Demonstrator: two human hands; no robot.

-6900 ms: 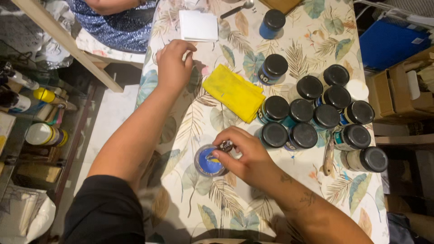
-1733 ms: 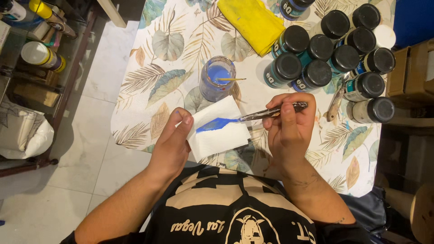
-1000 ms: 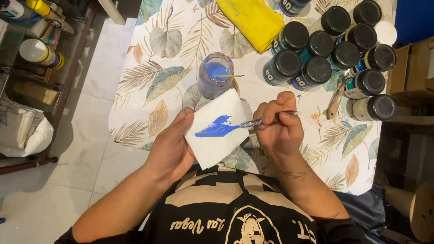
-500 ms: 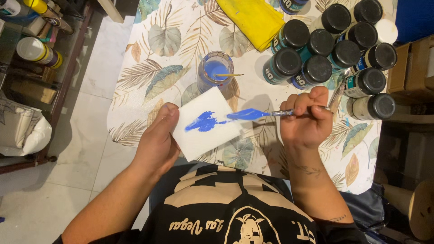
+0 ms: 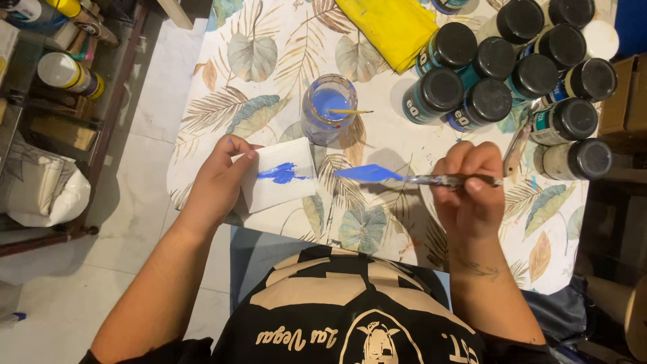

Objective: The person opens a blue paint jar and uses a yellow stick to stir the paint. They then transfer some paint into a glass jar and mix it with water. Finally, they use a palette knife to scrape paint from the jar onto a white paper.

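White paper square (image 5: 280, 176) smeared with blue, pinned on the desk (image 5: 404, 135) by the left hand (image 5: 219, 178), palette knife (image 5: 418, 178) with blue blade clenched in the right hand (image 5: 472, 189) grip, held apart from the paper, glass jar of blue paint (image 5: 328, 108) just behind.

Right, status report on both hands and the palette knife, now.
Left hand pins white paper, blue smear on it. Right hand grips palette knife, blade blue, clear of paper. Open paint jar beyond.
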